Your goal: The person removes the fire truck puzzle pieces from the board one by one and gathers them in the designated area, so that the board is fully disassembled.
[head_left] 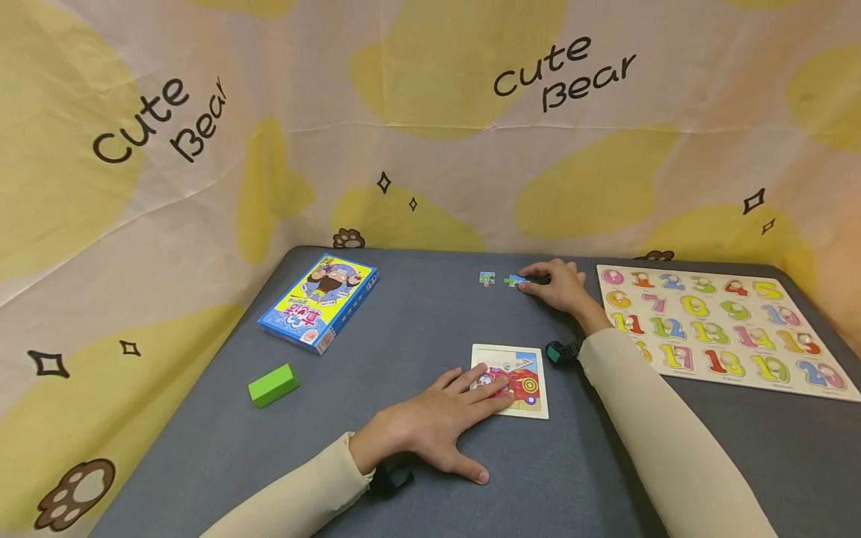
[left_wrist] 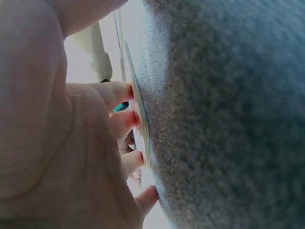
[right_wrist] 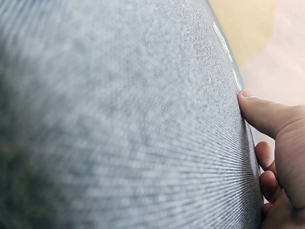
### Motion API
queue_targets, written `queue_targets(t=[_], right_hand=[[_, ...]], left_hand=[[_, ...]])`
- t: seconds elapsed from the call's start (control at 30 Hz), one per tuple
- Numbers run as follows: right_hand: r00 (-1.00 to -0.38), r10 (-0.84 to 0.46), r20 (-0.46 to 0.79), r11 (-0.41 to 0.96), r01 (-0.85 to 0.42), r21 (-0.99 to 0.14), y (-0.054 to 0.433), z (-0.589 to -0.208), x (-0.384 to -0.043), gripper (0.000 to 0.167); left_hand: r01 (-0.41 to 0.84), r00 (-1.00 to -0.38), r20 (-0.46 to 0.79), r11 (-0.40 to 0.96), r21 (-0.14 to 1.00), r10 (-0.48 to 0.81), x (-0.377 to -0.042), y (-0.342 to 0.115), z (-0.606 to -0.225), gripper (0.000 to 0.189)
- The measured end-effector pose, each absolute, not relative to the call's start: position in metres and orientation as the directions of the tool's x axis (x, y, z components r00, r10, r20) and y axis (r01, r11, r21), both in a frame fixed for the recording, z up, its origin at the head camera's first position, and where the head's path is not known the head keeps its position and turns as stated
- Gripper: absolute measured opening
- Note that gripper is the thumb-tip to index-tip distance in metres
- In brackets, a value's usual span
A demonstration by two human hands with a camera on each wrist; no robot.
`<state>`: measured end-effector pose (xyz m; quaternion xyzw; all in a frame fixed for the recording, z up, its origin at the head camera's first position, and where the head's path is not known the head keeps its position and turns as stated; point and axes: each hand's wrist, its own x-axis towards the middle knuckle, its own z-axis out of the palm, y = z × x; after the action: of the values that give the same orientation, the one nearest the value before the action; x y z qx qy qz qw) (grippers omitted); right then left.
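Note:
My left hand (head_left: 440, 422) lies with spread fingers across a small framed jigsaw puzzle (head_left: 543, 403) that shows a red vehicle. In the left wrist view its fingertips (left_wrist: 136, 160) touch the edge and top of the thin board (left_wrist: 143, 126). Farther back, my right hand (head_left: 557, 288) pinches a small blue and green jigsaw piece (head_left: 514, 281) between thumb and index finger, low at the tabletop. Just left of it lies a second jigsaw piece (head_left: 487, 278), apart from the first. The right wrist view shows the thumb (right_wrist: 267, 112) down at the table surface, with the pieces thin beyond it.
On the right lies a number puzzle board (head_left: 723, 326), partly behind the right forearm. A blue and yellow box (head_left: 321, 299) is at the back left, with a green block (head_left: 273, 385) nearer. A printed cloth (head_left: 430, 149) hangs along the grey table's (head_left: 403, 321) far edge.

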<state>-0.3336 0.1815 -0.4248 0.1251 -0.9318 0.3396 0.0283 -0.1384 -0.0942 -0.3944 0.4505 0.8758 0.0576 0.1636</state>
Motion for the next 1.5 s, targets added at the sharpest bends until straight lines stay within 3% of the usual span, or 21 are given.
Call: queue_targets(t=[0.77,1.5], right_hand=[[-0.973,-0.193,0.124,0.746,-0.227,-0.626,0.186,-0.427,-0.335,0.040],[-0.922,-0.318,0.223,0.528,-0.367,-0.766,0.192,-0.413,-0.321,0.037]], left_hand=[[0.771,-0.534,-0.234,0.582,0.259,0.812,-0.138,-0.092,-0.395,0.102],[0.763,-0.538,-0.238,0.587,0.271,0.809,-0.140,-0.095,-0.396,0.102]])
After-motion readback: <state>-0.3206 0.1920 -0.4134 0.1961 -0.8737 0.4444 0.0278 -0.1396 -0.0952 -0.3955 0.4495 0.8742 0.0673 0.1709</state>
